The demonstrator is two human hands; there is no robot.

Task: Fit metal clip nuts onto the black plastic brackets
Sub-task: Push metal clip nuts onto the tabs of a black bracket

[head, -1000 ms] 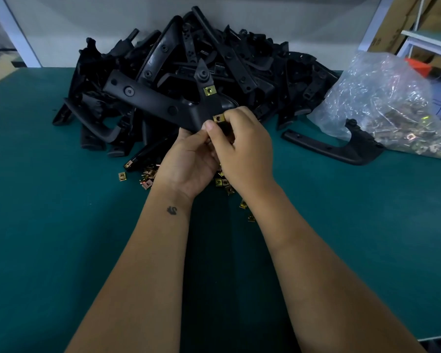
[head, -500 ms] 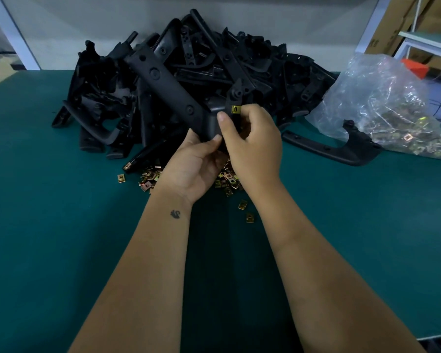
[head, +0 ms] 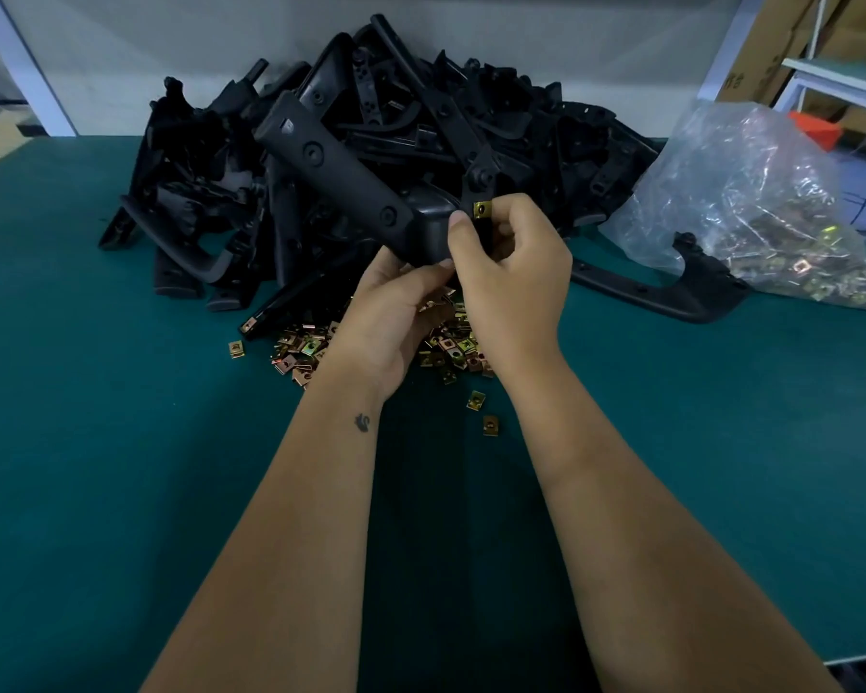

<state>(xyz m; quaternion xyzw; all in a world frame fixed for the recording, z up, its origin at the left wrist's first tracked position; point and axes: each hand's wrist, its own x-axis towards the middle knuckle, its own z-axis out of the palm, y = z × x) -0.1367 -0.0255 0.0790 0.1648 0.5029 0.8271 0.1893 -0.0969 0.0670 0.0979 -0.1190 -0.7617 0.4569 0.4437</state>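
I hold a long black plastic bracket (head: 341, 177) above the green table (head: 121, 442), its long arm pointing up and to the left. My left hand (head: 396, 312) grips its bent lower corner from below. My right hand (head: 511, 272) pinches a tab of the bracket where a brass-coloured clip nut (head: 482, 210) sits, thumb on the near side. Loose clip nuts (head: 451, 350) lie scattered on the table under my hands.
A large heap of black brackets (head: 421, 117) fills the back of the table. One bracket (head: 671, 292) lies alone at the right, beside a clear plastic bag of clip nuts (head: 751, 202). Two stray nuts (head: 491, 425) lie near my right forearm.
The bracket has swung so that its long arm now points up and left instead of lying flat leftward. My right hand has shifted up along the tab to the fitted clip nut.
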